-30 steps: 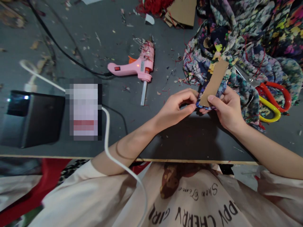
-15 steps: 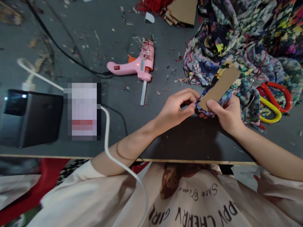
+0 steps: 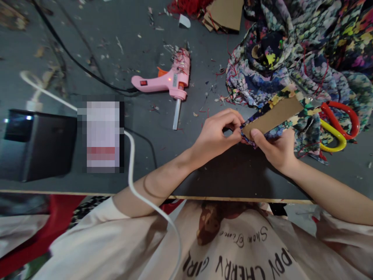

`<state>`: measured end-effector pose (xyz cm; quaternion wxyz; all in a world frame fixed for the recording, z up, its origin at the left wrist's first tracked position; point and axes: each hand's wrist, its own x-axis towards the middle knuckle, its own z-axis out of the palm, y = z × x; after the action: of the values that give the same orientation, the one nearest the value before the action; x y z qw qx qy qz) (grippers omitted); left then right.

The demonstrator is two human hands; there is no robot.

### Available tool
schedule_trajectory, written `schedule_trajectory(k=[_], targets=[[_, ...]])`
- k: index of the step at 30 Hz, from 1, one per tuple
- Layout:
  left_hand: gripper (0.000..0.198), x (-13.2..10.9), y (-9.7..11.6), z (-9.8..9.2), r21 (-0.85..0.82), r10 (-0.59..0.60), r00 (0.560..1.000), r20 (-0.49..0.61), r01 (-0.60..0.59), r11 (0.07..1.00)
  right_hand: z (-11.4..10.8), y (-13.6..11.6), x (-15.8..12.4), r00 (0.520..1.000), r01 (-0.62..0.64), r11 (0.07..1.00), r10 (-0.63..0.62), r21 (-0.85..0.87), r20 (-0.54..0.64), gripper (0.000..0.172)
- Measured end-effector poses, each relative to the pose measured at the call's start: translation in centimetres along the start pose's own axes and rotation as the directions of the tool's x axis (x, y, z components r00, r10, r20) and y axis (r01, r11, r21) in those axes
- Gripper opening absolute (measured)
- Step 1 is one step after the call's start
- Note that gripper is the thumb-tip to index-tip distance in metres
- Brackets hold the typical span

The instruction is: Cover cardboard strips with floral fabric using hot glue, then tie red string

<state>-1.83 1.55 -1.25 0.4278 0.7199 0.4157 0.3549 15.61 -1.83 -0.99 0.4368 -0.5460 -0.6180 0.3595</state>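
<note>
Two hands are recorded closed on one cardboard strip (image 3: 272, 116), held just above the counter (image 3: 116, 50). The strip's near end is pinched between thumb and forefinger of the left hand (image 3: 217, 134). The right hand (image 3: 275, 149) is clamped on it, thumb on top. Its edges are wrapped in floral fabric (image 3: 262, 74). A pink glue gun (image 3: 167, 83) is noted at ten o'clock of the strip, scissors (image 3: 338, 124) at three o'clock.
</note>
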Motion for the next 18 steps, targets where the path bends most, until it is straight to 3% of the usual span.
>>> schedule_trajectory(k=[7,12,18], targets=[[0.008,0.0,-0.2,0.3,-0.025,0.020,0.999,-0.044,-0.021,0.999,0.1,0.1,-0.5,0.977,0.209,0.977,-0.210,0.032,0.041,0.022],[0.008,0.1,-0.5,0.2,-0.079,-0.019,0.999,-0.044,0.015,0.997,-0.3,0.7,-0.5,0.985,0.149,0.985,-0.156,0.092,0.068,0.016],[0.007,0.0,-0.6,0.0,-0.104,-0.024,1.000,-0.015,0.023,0.994,-0.9,0.1,0.5,0.960,0.185,0.979,-0.199,0.088,0.197,0.020]])
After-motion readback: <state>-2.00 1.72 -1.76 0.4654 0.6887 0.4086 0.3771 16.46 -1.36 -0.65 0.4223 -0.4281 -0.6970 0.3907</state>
